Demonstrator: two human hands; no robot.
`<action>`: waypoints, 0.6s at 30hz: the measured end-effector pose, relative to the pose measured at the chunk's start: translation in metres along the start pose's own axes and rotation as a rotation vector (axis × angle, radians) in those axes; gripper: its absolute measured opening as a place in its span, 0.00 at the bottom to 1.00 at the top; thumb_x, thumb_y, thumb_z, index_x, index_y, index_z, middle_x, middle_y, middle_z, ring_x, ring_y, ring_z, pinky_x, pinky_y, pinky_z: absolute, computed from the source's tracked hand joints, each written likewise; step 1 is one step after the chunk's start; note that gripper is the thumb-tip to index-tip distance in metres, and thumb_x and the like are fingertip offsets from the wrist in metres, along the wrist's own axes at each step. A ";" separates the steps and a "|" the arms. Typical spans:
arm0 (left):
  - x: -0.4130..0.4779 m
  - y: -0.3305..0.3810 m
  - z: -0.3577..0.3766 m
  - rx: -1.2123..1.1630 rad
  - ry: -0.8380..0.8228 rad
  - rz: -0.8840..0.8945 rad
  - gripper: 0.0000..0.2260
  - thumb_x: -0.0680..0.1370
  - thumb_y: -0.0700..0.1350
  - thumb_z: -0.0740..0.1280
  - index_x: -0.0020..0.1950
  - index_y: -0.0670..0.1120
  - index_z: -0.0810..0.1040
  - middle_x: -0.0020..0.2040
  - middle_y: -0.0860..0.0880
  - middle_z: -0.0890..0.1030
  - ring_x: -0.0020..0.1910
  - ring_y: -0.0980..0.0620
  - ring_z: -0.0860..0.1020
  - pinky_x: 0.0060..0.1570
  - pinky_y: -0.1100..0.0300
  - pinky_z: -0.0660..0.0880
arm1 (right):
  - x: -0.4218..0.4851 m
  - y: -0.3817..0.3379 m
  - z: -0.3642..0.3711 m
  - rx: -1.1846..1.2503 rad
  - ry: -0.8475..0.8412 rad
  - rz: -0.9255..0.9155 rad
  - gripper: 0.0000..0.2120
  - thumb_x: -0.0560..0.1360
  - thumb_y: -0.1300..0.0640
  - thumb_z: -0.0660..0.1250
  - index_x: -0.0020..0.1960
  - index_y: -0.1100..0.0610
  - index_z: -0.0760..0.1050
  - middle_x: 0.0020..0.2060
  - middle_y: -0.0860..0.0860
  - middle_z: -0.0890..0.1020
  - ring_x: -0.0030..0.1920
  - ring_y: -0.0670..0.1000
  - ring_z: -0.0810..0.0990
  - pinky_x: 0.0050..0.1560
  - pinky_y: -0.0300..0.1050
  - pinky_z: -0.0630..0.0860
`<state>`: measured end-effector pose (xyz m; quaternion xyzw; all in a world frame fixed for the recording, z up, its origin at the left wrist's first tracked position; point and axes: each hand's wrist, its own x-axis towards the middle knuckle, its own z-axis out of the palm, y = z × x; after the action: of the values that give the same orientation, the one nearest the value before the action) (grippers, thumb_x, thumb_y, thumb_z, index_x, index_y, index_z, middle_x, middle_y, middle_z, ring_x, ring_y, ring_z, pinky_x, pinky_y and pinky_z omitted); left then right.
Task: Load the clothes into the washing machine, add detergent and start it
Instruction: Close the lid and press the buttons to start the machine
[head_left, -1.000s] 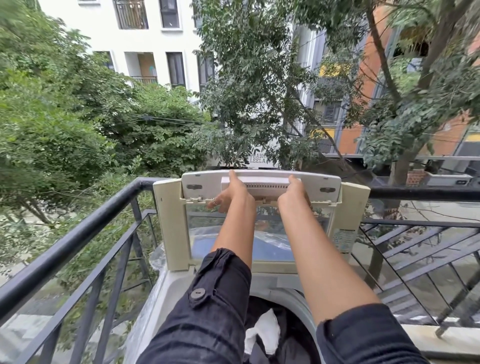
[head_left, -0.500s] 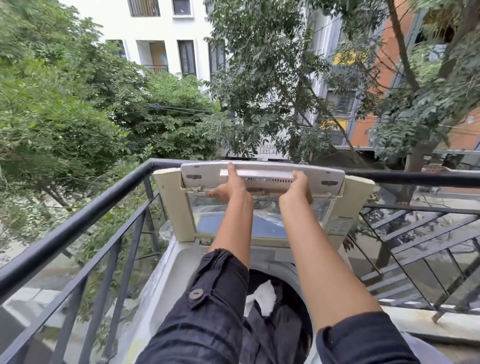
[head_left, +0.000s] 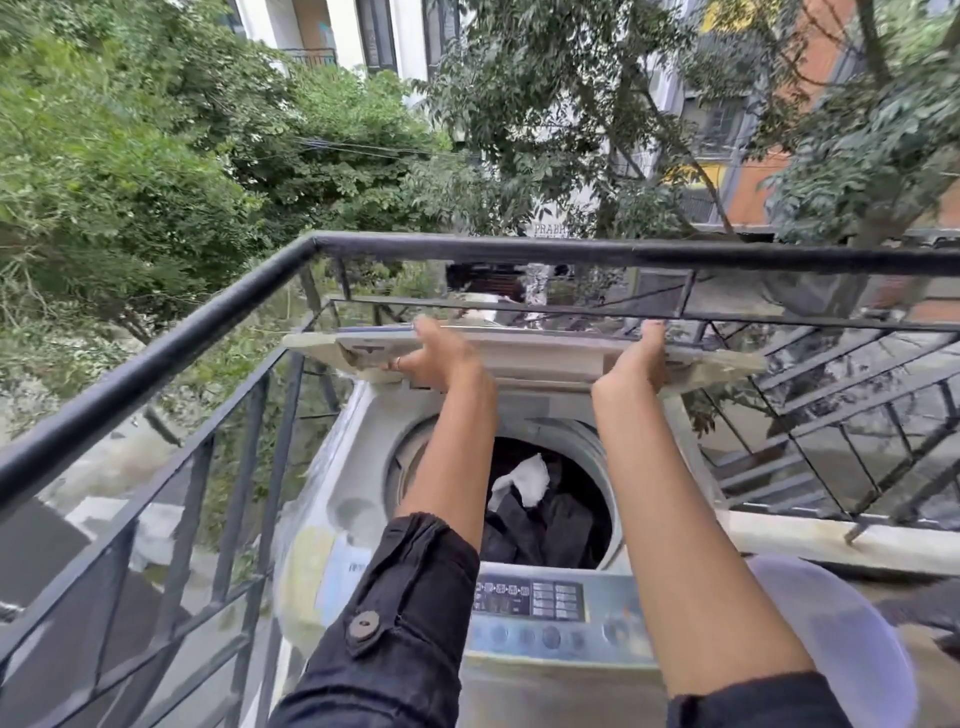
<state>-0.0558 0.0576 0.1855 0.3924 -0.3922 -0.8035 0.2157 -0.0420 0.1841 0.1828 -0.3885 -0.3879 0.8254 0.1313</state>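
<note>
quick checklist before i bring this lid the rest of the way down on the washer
1. Both hands on the lid: left hand and right hand grip its front edge. Ok.
2. Clothes inside the drum: dark items and a white piece lie below the opening, none draped over the rim. Ok.
3. Forearms clear of the closing path: both reach across the drum opening under the lid. Not ok.
4. Detergent added: cannot tell.
5. Control panel unobstructed: ok.

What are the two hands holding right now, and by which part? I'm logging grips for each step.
Both hands grip the washing machine's lid by its front edge: left hand near the left end, right hand toward the right.
</note>
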 end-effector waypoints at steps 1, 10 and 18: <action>-0.002 -0.004 -0.010 0.018 0.042 0.013 0.26 0.79 0.48 0.61 0.72 0.36 0.60 0.72 0.38 0.65 0.69 0.41 0.68 0.62 0.53 0.66 | -0.002 0.005 -0.009 -0.013 0.025 -0.002 0.21 0.76 0.47 0.61 0.64 0.58 0.69 0.59 0.53 0.73 0.54 0.54 0.73 0.54 0.49 0.71; 0.024 -0.059 -0.104 0.353 0.165 0.052 0.17 0.82 0.45 0.55 0.65 0.33 0.63 0.67 0.33 0.70 0.64 0.35 0.71 0.57 0.48 0.67 | -0.007 0.073 -0.107 -0.410 0.269 -0.163 0.19 0.75 0.55 0.66 0.59 0.69 0.74 0.58 0.63 0.79 0.59 0.62 0.78 0.48 0.49 0.71; 0.040 -0.088 -0.164 0.729 0.141 0.010 0.20 0.81 0.46 0.58 0.68 0.35 0.64 0.71 0.38 0.67 0.70 0.37 0.64 0.67 0.49 0.61 | 0.002 0.114 -0.157 -0.532 0.262 -0.178 0.09 0.75 0.55 0.68 0.45 0.61 0.76 0.41 0.54 0.80 0.35 0.55 0.81 0.35 0.47 0.75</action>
<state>0.0477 0.0082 0.0338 0.4959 -0.6388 -0.5809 0.0923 0.0830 0.1937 0.0343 -0.4769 -0.6028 0.6228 0.1457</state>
